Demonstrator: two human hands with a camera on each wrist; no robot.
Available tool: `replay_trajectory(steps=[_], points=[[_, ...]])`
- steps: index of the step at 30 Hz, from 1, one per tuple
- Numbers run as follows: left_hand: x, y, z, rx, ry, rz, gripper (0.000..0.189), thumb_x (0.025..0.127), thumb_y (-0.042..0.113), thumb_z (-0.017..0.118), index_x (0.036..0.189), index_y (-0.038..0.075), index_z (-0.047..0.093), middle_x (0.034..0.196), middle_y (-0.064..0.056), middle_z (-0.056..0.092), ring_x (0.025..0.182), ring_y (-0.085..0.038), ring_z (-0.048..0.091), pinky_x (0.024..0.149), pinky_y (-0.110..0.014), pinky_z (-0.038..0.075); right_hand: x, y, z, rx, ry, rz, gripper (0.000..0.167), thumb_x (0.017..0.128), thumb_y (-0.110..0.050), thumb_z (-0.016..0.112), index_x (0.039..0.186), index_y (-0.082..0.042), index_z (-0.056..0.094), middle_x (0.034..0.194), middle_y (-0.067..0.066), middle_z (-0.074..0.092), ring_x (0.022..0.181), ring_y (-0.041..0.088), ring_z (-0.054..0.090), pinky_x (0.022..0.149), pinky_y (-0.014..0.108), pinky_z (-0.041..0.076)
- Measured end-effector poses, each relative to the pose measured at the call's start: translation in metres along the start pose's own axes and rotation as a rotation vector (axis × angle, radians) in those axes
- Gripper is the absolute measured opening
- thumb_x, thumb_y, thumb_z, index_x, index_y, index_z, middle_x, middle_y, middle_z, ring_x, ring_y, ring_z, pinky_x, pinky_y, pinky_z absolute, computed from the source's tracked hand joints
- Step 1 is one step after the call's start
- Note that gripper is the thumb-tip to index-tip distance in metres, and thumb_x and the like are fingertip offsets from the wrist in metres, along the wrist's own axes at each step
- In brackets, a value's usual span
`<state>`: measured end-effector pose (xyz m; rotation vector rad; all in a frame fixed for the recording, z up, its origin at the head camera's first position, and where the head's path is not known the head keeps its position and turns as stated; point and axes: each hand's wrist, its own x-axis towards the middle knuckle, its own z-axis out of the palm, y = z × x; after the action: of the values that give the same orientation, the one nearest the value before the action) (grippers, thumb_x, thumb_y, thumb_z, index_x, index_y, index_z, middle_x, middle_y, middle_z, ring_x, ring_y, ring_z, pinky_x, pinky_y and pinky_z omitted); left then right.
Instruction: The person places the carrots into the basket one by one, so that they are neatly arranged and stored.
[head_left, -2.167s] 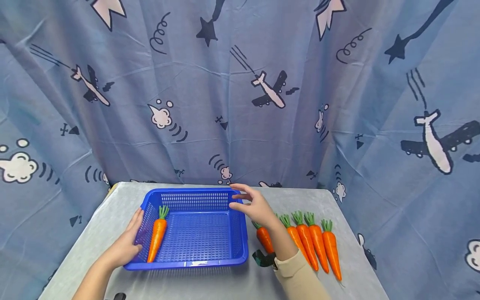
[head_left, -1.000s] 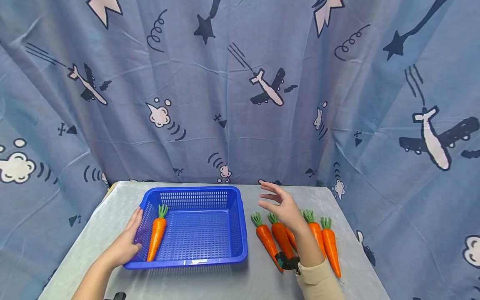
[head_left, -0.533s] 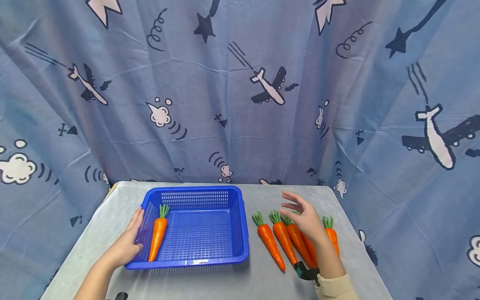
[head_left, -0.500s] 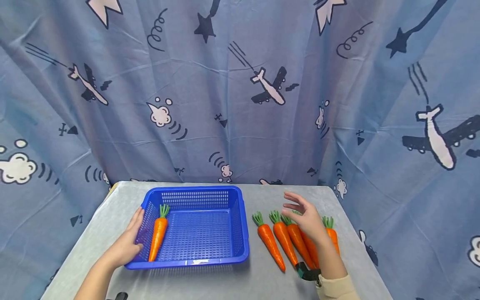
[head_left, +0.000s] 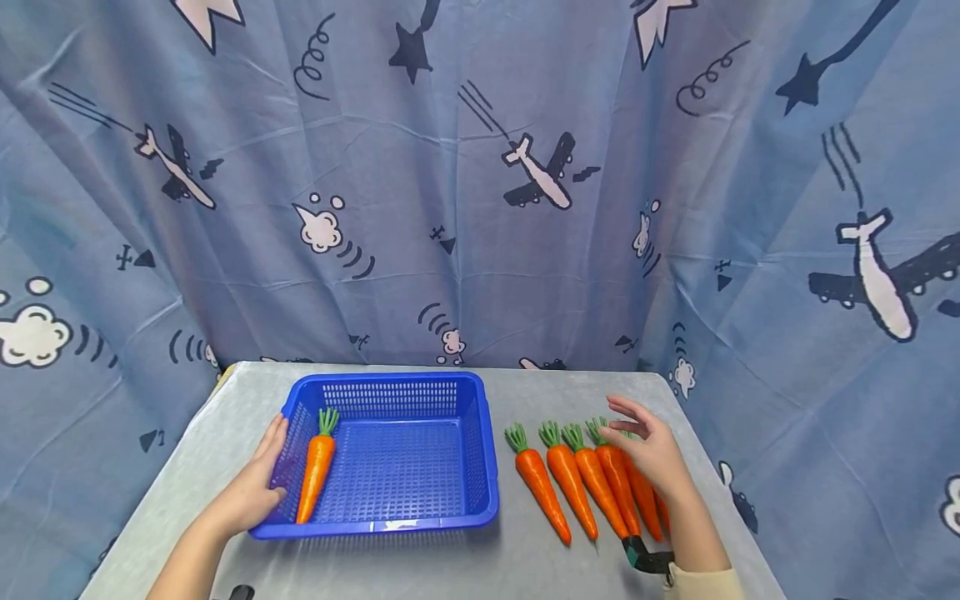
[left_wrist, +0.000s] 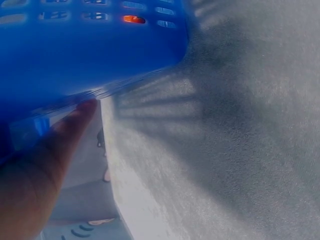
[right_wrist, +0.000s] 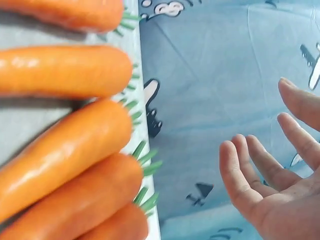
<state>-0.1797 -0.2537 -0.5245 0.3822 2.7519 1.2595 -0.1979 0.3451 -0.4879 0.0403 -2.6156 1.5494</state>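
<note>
A blue plastic basket (head_left: 397, 525) stands on the table, with one orange carrot (head_left: 317, 467) lying along its left side, green top away from me. Against the basket's left wall rests my left hand (head_left: 251, 492), fingers straight along the outside. The left wrist view catches a digit (left_wrist: 75, 127) touching the basket's edge. My right hand (head_left: 651, 446) hovers over the right end of a row of several carrots (head_left: 542, 492), holding nothing. Its fingers are spread and loosely bent in the right wrist view. The hand and forearm partly hide the rightmost carrots.
The table (head_left: 450, 567) has a light grey cover. A blue curtain (head_left: 420, 250) printed with planes hangs behind it and at both sides. A small black object (head_left: 242, 592) shows at the bottom edge, and a dark strap (head_left: 647, 558) is on my right wrist.
My right hand has moved from the basket's right rim rightward across the carrots to the far end of the row. The left hand, the basket and the carrot in it have stayed put.
</note>
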Motion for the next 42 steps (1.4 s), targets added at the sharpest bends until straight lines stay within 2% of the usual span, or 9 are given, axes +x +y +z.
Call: replay_trajectory(steps=[4, 6, 9, 13, 16, 24, 31, 36, 42], points=[[-0.004, -0.001, 0.000, -0.011, 0.007, 0.005, 0.104, 0.074, -0.015, 0.054, 0.161, 0.002, 0.000, 0.168, -0.021, -0.010, 0.151, -0.054, -0.002, 0.121, -0.049, -0.005, -0.006, 0.012, -0.005, -0.026, 0.025, 0.025, 0.060, 0.094, -0.034, 0.071, 0.147, -0.013, 0.052, 0.147, 0.015, 0.052, 0.112, 0.009, 0.064, 0.085, 0.015, 0.053], [-0.004, -0.001, -0.001, -0.011, 0.010, 0.006, 0.104, 0.075, -0.015, 0.054, 0.162, 0.002, 0.000, 0.168, -0.021, -0.010, 0.151, -0.054, -0.002, 0.120, -0.045, -0.006, -0.009, 0.016, -0.008, -0.044, 0.038, 0.040, 0.060, 0.093, -0.035, 0.071, 0.147, -0.014, 0.052, 0.148, 0.013, 0.052, 0.114, 0.012, 0.065, 0.084, 0.015, 0.053], [-0.002, 0.000, -0.001, -0.004, 0.010, 0.007, 0.104, 0.075, -0.015, 0.054, 0.162, 0.002, 0.000, 0.168, -0.021, -0.009, 0.151, -0.054, -0.001, 0.121, -0.056, -0.002, -0.012, 0.024, -0.015, -0.105, 0.054, 0.070, 0.061, 0.094, -0.037, 0.069, 0.148, -0.014, 0.051, 0.149, 0.014, 0.052, 0.123, 0.027, 0.062, 0.083, 0.013, 0.050], [0.000, 0.000, -0.001, 0.000, 0.007, 0.004, 0.103, 0.075, -0.015, 0.054, 0.161, 0.001, 0.000, 0.168, -0.021, -0.009, 0.151, -0.054, -0.001, 0.116, -0.070, 0.005, -0.016, 0.034, -0.026, -0.148, 0.070, 0.142, 0.067, 0.094, -0.043, 0.068, 0.150, -0.013, 0.049, 0.154, 0.018, 0.046, 0.132, 0.040, 0.052, 0.095, 0.035, 0.056], [0.001, 0.000, -0.002, 0.010, 0.007, 0.001, 0.103, 0.075, -0.015, 0.055, 0.161, 0.001, 0.001, 0.168, -0.021, -0.009, 0.150, -0.055, -0.001, 0.114, -0.074, 0.009, -0.021, 0.041, -0.033, -0.173, 0.076, 0.216, 0.071, 0.092, -0.046, 0.069, 0.151, -0.013, 0.047, 0.158, 0.020, 0.039, 0.135, 0.044, 0.049, 0.101, 0.057, 0.051], [0.001, 0.000, -0.001, 0.006, 0.004, 0.001, 0.103, 0.075, -0.015, 0.057, 0.161, 0.000, 0.002, 0.168, -0.023, -0.007, 0.150, -0.055, 0.002, 0.113, -0.074, 0.012, -0.034, 0.060, -0.048, -0.277, 0.058, 0.371, 0.076, 0.093, -0.045, 0.068, 0.153, -0.008, 0.040, 0.160, 0.030, 0.028, 0.138, 0.053, 0.039, 0.104, 0.065, 0.044], [0.000, -0.001, -0.001, 0.000, 0.016, 0.006, 0.104, 0.074, -0.016, 0.057, 0.161, 0.000, 0.003, 0.168, -0.024, -0.006, 0.150, -0.055, 0.002, 0.113, -0.074, 0.012, -0.035, 0.074, -0.053, -0.303, 0.035, 0.409, 0.073, 0.095, -0.042, 0.066, 0.152, -0.005, 0.040, 0.159, 0.031, 0.028, 0.139, 0.056, 0.033, 0.107, 0.070, 0.038], [0.000, -0.001, -0.002, 0.005, 0.015, 0.003, 0.103, 0.075, -0.015, 0.057, 0.161, 0.001, 0.002, 0.168, -0.023, -0.007, 0.150, -0.056, 0.002, 0.113, -0.074, 0.011, -0.033, 0.090, -0.052, -0.262, -0.031, 0.438, 0.074, 0.095, -0.042, 0.067, 0.153, -0.006, 0.039, 0.159, 0.034, 0.025, 0.139, 0.058, 0.034, 0.108, 0.070, 0.033], [0.000, 0.000, -0.001, 0.004, 0.011, -0.011, 0.102, 0.077, -0.015, 0.056, 0.161, 0.001, 0.002, 0.168, -0.023, -0.007, 0.150, -0.056, 0.002, 0.112, -0.074, 0.012, -0.032, 0.103, -0.051, -0.230, -0.062, 0.424, 0.076, 0.093, -0.040, 0.069, 0.152, -0.002, 0.040, 0.154, 0.035, 0.033, 0.135, 0.056, 0.041, 0.103, 0.066, 0.043]])
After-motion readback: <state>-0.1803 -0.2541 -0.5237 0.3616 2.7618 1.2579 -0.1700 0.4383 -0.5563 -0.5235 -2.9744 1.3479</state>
